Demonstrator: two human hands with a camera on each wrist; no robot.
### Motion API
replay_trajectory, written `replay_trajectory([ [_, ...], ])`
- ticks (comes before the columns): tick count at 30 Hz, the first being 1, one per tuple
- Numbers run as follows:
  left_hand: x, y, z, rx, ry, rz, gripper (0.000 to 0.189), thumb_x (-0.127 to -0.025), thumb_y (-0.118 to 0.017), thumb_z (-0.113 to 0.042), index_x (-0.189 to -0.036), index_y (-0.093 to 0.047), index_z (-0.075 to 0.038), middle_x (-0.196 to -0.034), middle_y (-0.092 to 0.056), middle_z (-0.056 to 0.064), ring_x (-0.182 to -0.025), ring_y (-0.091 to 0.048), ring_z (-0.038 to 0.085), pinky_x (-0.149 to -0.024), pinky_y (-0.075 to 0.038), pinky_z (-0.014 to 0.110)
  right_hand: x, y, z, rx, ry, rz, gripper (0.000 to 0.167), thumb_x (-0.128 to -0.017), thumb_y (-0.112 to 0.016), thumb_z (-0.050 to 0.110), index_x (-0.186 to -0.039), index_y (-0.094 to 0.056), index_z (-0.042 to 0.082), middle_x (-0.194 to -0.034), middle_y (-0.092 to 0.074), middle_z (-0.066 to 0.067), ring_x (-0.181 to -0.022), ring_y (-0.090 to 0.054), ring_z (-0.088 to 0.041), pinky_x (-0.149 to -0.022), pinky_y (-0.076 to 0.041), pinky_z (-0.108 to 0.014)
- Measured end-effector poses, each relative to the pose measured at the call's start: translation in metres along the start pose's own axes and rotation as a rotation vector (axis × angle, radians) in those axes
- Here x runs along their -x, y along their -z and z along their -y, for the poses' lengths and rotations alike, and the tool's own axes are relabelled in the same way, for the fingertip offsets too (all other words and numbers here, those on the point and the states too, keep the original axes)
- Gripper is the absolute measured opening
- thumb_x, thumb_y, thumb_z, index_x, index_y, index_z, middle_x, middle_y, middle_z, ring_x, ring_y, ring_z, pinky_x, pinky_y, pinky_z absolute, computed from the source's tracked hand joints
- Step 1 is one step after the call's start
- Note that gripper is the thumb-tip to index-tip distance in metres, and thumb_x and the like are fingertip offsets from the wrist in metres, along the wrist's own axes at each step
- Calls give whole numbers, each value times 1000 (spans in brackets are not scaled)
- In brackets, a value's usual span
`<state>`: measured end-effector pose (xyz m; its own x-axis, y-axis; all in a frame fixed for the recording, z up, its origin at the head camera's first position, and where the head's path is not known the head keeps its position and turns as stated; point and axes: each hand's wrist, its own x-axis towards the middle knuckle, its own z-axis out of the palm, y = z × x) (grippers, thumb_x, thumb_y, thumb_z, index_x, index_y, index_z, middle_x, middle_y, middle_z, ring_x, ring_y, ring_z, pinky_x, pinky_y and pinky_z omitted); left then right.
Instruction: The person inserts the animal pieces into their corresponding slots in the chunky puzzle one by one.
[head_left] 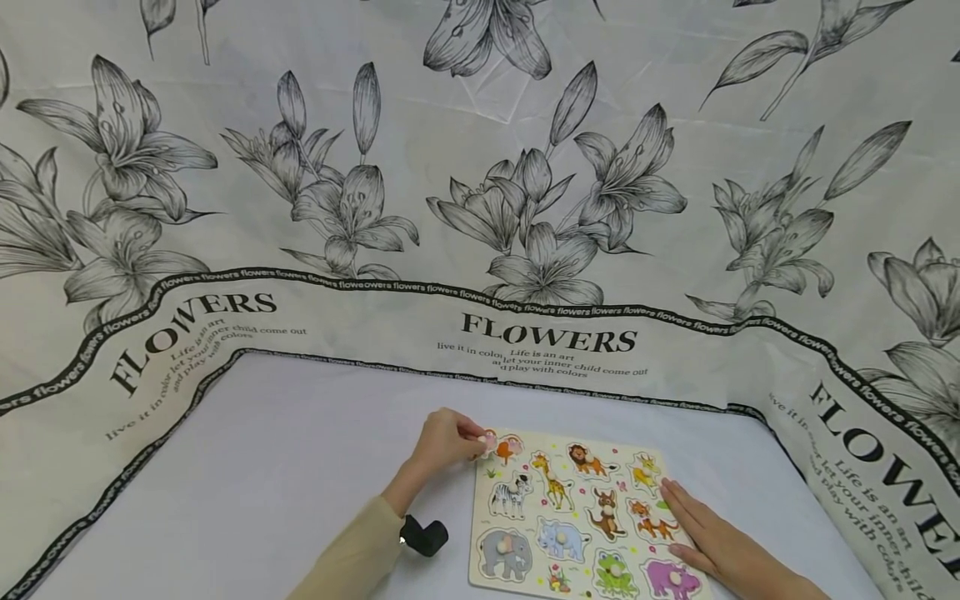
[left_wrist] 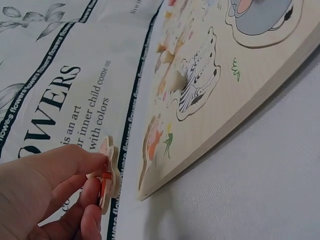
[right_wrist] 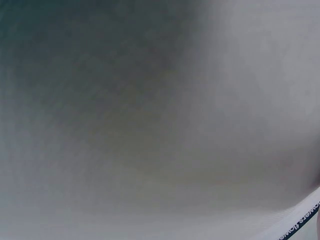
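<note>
In the head view my left hand (head_left: 444,442) is at the upper left corner of a wooden animal puzzle board (head_left: 525,523). Its thumb and fingers pinch a small pink and red wooden puzzle piece (head_left: 488,443) with a wavy outline. The left wrist view shows that puzzle piece (left_wrist: 111,172) held on edge, apart from the board, near a matching-coloured recess (left_wrist: 151,140). My right hand (head_left: 708,533) lies along the board's right edge, fingers extended and touching it. Only a blurred pale surface fills most of the right wrist view.
Knobbed pieces sit in the board, among them an elephant (head_left: 506,557), a zebra (head_left: 512,497), a lion (head_left: 588,461) and a frog (head_left: 615,577). The board rests on a white table surface (head_left: 315,467). Behind hangs a flower-printed cloth (head_left: 405,325). A black strap piece (head_left: 426,537) is at the left wrist.
</note>
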<state>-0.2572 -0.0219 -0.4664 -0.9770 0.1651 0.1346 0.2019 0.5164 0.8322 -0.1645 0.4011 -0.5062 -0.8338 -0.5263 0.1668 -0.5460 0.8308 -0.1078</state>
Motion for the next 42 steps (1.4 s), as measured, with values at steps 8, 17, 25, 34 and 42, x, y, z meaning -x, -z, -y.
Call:
replay_trajectory([
  [8,-7,-14,-10,3,-24,21,9,-73,-78,-8,-81,-75,-7,-70,-66,0,-59,-55,6,-52,-45,18,0,3,2,3,5,11,71,-95,-55,38,-150,-28,3,-160,-21,2,-134,10,23,-98,3,7],
  [17,-11,-29,-12,-18,21,37,9,-73,-79,-9,-80,-74,-8,-70,-64,-2,-61,-54,8,-53,-45,18,0,4,3,24,28,-28,71,-93,-59,35,-149,-30,2,-159,-25,0,-136,8,22,-100,2,6],
  [25,-16,-36,-10,-22,7,41,8,-73,-77,-6,-80,-75,-6,-68,-65,-1,-58,-54,7,-50,-45,18,-1,4,3,20,6,-13,71,-94,-57,38,-150,-30,4,-159,-23,4,-134,9,24,-98,3,6],
  [34,-23,-44,-4,-30,0,56,8,-72,-78,-7,-79,-75,-6,-68,-65,-1,-56,-54,6,-50,-45,19,-1,4,1,21,7,0,72,-94,-56,40,-150,-28,4,-159,-23,2,-133,10,24,-98,4,6],
  [42,-24,-50,-4,-45,2,31,6,-72,-77,-7,-77,-74,-7,-69,-66,-1,-57,-54,6,-50,-45,19,1,3,1,20,10,1,71,-95,-56,39,-150,-29,5,-156,-30,-7,-134,10,24,-99,4,6],
])
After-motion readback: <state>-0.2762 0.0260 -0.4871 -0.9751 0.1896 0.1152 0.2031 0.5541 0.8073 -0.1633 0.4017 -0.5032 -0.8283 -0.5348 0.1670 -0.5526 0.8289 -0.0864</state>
